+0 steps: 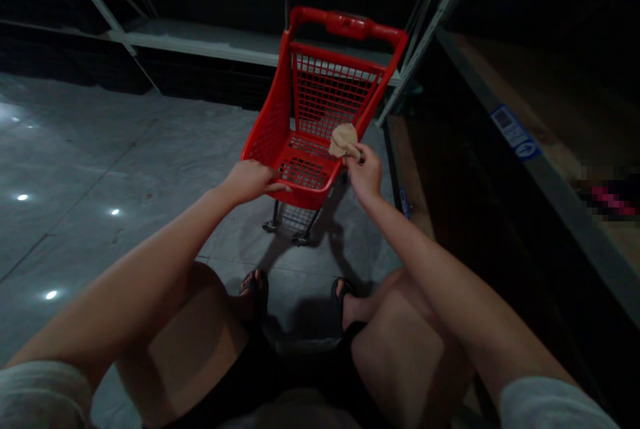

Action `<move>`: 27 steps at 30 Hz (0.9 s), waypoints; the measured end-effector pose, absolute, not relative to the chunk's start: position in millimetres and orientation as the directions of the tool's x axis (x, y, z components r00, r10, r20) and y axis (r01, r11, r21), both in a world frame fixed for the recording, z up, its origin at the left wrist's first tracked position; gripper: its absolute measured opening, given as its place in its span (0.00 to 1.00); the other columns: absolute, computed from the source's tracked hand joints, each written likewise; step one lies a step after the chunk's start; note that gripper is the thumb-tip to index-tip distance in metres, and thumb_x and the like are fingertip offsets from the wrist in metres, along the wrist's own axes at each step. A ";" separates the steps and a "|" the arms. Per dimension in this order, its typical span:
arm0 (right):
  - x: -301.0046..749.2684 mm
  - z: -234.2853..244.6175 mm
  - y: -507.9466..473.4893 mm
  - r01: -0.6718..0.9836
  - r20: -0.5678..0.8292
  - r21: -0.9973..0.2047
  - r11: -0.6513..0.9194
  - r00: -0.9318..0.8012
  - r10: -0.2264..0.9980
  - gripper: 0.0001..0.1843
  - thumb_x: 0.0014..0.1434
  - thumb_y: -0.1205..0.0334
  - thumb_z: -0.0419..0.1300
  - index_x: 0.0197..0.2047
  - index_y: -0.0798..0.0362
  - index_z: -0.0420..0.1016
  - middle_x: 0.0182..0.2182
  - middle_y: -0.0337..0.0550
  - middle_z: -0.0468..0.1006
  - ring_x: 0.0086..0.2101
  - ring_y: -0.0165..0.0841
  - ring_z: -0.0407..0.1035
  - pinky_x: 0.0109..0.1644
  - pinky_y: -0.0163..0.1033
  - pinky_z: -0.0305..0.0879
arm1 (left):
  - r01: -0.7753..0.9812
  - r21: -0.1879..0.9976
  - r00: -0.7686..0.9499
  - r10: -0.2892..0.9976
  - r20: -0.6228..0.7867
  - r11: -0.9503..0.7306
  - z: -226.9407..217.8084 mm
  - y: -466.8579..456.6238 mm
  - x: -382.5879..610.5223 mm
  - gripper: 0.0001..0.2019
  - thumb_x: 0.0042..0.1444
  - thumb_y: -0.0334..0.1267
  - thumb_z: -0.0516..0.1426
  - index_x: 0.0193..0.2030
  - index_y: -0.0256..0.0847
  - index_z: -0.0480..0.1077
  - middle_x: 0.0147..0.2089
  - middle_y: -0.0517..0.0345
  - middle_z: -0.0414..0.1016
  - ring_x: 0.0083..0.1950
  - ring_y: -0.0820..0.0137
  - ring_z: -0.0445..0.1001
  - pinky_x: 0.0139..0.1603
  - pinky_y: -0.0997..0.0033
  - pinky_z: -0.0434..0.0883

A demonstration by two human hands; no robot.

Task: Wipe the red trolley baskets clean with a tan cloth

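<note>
Red shopping cart (277, 109): long axis near–far, handle (347, 24) far | left hand (250, 179) clamped on near rim (310, 190) | right hand (365, 172) pinching beige cloth (344, 139) over basket's right side

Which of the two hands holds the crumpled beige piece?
The right hand, which pinches the beige piece; the left hand holds the near rim of the red cart.

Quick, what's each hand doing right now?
Left hand: at the red cart's front rim; can't tell whether it's closed.
Right hand: closed, holding a tan cloth-like piece.
</note>
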State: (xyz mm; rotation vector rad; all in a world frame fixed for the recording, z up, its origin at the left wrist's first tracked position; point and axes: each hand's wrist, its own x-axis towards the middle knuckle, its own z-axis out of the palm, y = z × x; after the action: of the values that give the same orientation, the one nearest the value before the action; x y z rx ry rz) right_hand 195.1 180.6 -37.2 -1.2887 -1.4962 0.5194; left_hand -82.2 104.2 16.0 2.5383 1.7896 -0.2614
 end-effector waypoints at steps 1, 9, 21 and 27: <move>197.0 -37.1 183.8 0.428 0.403 -0.853 0.300 0.171 0.899 0.13 0.55 0.62 0.60 0.44 0.48 0.77 0.43 0.45 0.81 0.45 0.39 0.74 0.55 0.47 0.71 | 0.940 -0.081 0.317 0.938 -0.141 -0.330 14.7 104.2 -73.5 0.36 0.68 0.68 0.42 0.47 0.43 0.82 0.43 0.45 0.85 0.47 0.57 0.82 0.43 0.68 0.67; 178.9 -49.6 114.1 0.148 0.101 -0.987 0.059 0.296 0.950 0.17 0.49 0.60 0.61 0.45 0.52 0.75 0.39 0.43 0.81 0.34 0.35 0.72 0.42 0.41 0.72 | 0.971 -0.082 0.219 0.973 -0.067 -0.224 3.2 118.0 -39.0 0.38 0.67 0.69 0.42 0.44 0.41 0.83 0.39 0.42 0.84 0.44 0.54 0.83 0.37 0.67 0.65; 225.7 -44.7 180.0 0.141 0.112 -0.989 0.050 0.474 0.873 0.13 0.47 0.63 0.60 0.40 0.52 0.73 0.35 0.38 0.79 0.35 0.33 0.73 0.41 0.39 0.71 | 0.849 0.109 0.513 0.856 0.068 -0.517 10.9 111.8 -5.5 0.21 0.74 0.45 0.49 0.65 0.40 0.70 0.59 0.48 0.80 0.59 0.60 0.78 0.56 0.64 0.71; 201.7 -61.6 143.5 0.114 0.077 -0.993 0.034 0.398 0.914 0.15 0.49 0.59 0.61 0.42 0.50 0.72 0.40 0.42 0.80 0.37 0.35 0.73 0.41 0.40 0.72 | 0.819 -0.040 0.573 0.816 0.076 -0.572 11.8 131.8 -32.2 0.24 0.74 0.48 0.46 0.47 0.36 0.80 0.45 0.44 0.84 0.49 0.61 0.81 0.68 0.55 0.63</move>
State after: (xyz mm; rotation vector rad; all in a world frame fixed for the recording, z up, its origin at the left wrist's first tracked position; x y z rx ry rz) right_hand 201.7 143.5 -61.6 -1.4105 -0.9969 0.8076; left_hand -32.2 131.8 11.8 2.8488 1.4828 0.0788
